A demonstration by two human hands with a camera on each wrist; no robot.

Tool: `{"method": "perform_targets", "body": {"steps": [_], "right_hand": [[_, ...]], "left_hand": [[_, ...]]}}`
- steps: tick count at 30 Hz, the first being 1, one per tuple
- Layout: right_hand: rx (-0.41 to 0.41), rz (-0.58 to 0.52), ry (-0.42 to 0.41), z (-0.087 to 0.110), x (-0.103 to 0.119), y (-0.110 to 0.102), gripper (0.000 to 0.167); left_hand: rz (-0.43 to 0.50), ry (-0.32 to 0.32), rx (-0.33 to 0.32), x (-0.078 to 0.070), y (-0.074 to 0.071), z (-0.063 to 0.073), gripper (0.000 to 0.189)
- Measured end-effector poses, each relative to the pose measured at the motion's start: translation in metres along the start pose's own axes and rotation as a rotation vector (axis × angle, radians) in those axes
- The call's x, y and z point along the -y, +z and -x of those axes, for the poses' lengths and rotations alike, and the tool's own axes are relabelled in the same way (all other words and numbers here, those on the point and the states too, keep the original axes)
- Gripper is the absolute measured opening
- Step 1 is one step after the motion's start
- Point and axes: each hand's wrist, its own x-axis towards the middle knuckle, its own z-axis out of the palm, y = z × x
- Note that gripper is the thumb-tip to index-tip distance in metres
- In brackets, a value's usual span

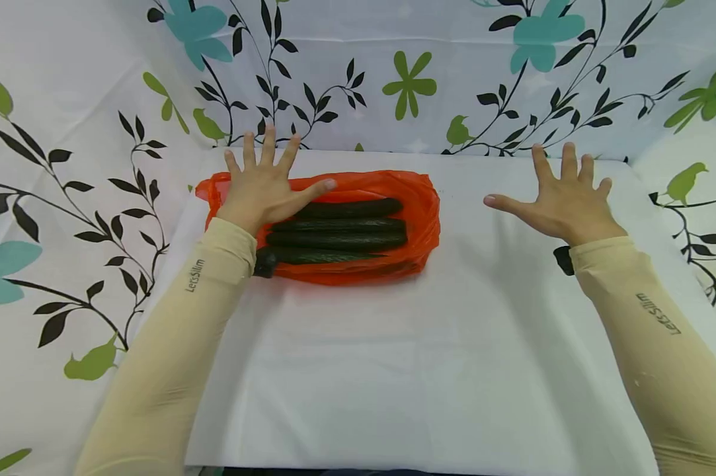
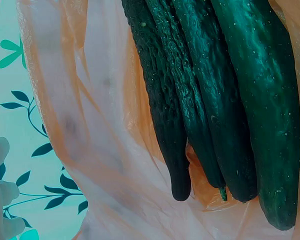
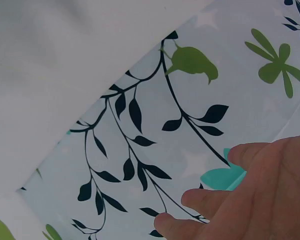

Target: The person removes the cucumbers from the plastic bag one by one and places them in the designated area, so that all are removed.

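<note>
White cloth printed with leaves, flowers and birds backs a white counter. The fingers of both hands are straight and spread wide. The left hand is over the left end of a red-orange plastic bag; the right hand is well apart from it. Inside the bag, four dark green cucumbers lie side by side. Pale yellow sleeves cover both forearms.

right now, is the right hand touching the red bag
Apart: the head view shows a strip of white table between the right hand and the red bag.
</note>
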Motion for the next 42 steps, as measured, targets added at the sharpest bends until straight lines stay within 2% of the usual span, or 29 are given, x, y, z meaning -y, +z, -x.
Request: {"method": "perform_targets", "body": {"steps": [6,10,17,23,29,38,42], "right_hand": [[-0.001,-0.013,-0.001,0.001,-0.004,0.007,0.119],[-0.018,-0.004,-0.016,0.002,0.000,0.010,0.120],[-0.071,0.010,-0.079,0.005,0.019,0.008,0.122],[-0.134,-0.020,-0.163,0.009,0.044,0.005,0.120],[-0.172,-0.062,-0.240,0.012,0.071,0.001,0.116],[-0.186,-0.152,-0.334,0.016,0.096,-0.001,0.111],[-0.204,-0.174,-0.374,0.016,0.104,-0.004,0.109]], "left_hand": [[-0.013,0.007,0.012,-0.003,0.002,-0.005,0.108],[-0.028,0.002,0.008,-0.002,0.001,-0.004,0.109],[-0.032,-0.008,-0.049,0.009,-0.005,0.010,0.109],[-0.012,-0.038,-0.107,0.024,-0.002,0.027,0.108],[0.079,-0.065,-0.207,0.041,0.006,0.042,0.113],[0.233,-0.130,-0.335,0.061,0.012,0.054,0.121],[0.372,-0.185,-0.416,0.068,0.013,0.062,0.118]]}}
